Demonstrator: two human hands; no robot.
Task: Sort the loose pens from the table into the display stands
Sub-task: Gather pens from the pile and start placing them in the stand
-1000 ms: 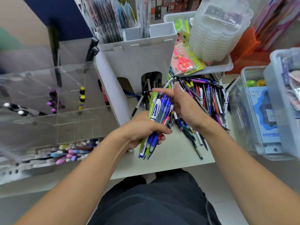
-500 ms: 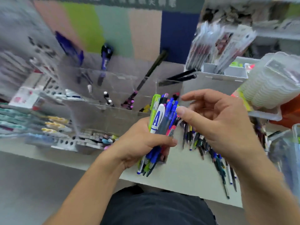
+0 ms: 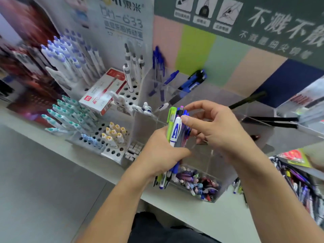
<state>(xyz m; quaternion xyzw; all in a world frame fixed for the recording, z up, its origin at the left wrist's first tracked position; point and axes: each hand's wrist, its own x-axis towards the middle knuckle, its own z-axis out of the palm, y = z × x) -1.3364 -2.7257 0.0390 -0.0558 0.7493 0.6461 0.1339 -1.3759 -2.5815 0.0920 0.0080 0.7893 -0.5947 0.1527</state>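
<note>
L hand (image 3: 162, 156) grips a bundle of pens (image 3: 176, 135), fingers wrapped tight round its middle. Bundle's long axis runs near upright, tilted a bit away from the person, cap ends up, tips poking out below the fist. R hand (image 3: 214, 130) is right beside it, on the R side of the bundle. R fingers (image 3: 188, 120) are narrow, thumb and forefinger closing on the top ends of the pens, w/ thumb tip against the white-and-blue pen (image 3: 175, 133). Can't tell if one pen is actually pinched yet; blur. So the pick is prob. straight up along the bundle's axis, R hand nearer the caps. Perforated display stand (image 3: 114, 151) lies L of and beyond the fingers, clear compartments (image 3: 192, 97) just behind them. More loose pens (image 3: 298, 183) lie on the surface (image 3: 192, 213) off to the R.
</note>
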